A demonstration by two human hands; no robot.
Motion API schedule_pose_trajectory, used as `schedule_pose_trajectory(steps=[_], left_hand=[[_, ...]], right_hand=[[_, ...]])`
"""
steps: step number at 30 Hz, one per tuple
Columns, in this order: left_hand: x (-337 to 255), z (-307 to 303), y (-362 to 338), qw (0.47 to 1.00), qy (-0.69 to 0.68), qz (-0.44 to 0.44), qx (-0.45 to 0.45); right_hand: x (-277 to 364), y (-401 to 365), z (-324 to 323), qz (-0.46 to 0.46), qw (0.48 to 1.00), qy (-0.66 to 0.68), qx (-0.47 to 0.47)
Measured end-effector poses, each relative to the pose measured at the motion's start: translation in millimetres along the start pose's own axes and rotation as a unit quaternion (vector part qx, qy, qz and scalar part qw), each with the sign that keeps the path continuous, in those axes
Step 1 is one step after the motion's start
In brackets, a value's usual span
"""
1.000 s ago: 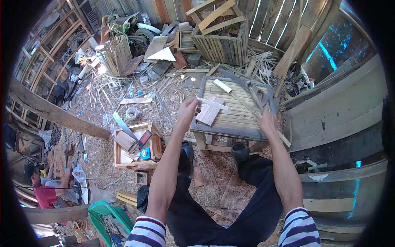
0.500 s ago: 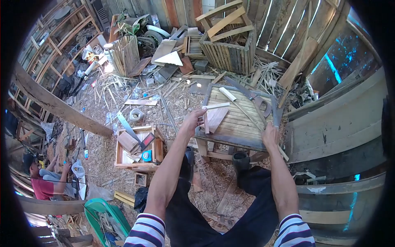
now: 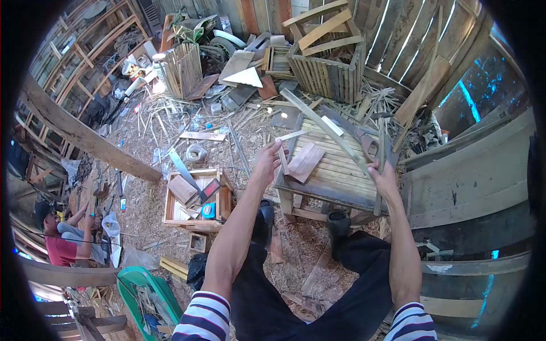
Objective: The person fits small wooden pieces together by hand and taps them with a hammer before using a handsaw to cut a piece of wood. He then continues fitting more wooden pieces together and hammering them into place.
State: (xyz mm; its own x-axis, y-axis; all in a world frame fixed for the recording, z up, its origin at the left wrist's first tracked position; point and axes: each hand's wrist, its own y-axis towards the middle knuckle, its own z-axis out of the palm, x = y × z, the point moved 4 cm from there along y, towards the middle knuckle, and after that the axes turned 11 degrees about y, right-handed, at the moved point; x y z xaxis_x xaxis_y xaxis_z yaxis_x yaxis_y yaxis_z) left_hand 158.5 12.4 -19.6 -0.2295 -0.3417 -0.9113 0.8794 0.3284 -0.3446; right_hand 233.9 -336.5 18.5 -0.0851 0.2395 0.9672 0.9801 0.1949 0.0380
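My left hand (image 3: 267,163) is closed on an L-shaped wooden piece (image 3: 293,135), two pale thin arms meeting at a corner, at the left edge of a slatted wooden table (image 3: 335,184). At the table's right side, my right hand (image 3: 385,181) is closed around a long wooden strip (image 3: 318,124) that slants up to the far left. A second thin strip (image 3: 381,136) stands out from the same hand, crossing the first. A flat wooden block (image 3: 306,161) lies on the slats, beside a short pale stick (image 3: 332,125). The handsaw (image 3: 368,145) at the far right edge is partly covered.
Left of my legs, a wooden box (image 3: 168,213) holds another handsaw (image 3: 182,167), a blue tape measure (image 3: 209,210) and wood offcuts. A slatted crate (image 3: 324,77) and scrap wood lie behind. A person (image 3: 62,244) sits at the far left, near a timber post (image 3: 91,133).
My right hand has shifted slightly right, and the long strip has swung and slid up toward the far left. The second strip now stands more upright. My left hand keeps its L-shaped piece.
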Motion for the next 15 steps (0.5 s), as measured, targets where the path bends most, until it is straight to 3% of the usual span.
schedule_pose_trajectory(steps=[5, 10, 15], left_hand=[[-12.0, -6.7, -2.9, 0.995, -0.082, 0.052, -0.001], [-18.6, -6.8, -3.9, 0.984, -0.151, 0.089, -0.005], [-20.1, -5.1, -2.3, 0.983, -0.155, 0.101, -0.005]], right_hand=[[-17.2, -6.3, 0.6, 0.001, 0.999, 0.014, 0.047], [7.9, -20.8, 3.4, 0.035, 0.995, -0.021, 0.087], [14.2, -24.6, 7.7, 0.026, 0.991, -0.041, 0.125]])
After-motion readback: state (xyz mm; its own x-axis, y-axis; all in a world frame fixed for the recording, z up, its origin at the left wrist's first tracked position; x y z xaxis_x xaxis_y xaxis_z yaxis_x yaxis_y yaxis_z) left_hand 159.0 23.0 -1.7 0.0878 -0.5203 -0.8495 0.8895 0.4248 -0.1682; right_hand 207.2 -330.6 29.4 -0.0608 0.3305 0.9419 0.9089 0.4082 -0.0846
